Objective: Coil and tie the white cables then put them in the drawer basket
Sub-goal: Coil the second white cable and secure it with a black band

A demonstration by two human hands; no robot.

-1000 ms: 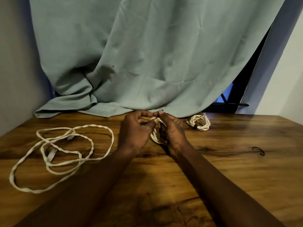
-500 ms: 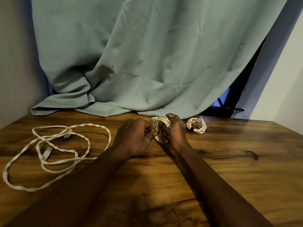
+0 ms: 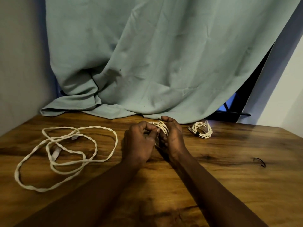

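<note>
A small coil of white cable [image 3: 162, 127] is gripped between my left hand [image 3: 139, 143] and my right hand [image 3: 173, 138] over the middle of the wooden table [image 3: 229, 185]. Most of the coil is hidden by my fingers. A second white cable coil [image 3: 202, 129], bound with a dark tie, lies on the table to the right of my hands. A long loose white cable [image 3: 65, 149] sprawls in open loops at the left. No drawer basket is in view.
A thin black tie [image 3: 259, 161] lies on the table at the right. A grey-green curtain [image 3: 147, 63] hangs behind and rests on the table's far edge. A wall stands at the left, a dark window frame at the back right.
Both hands have closed in around the small coil and lowered it slightly toward the table. The other cables have not moved.
</note>
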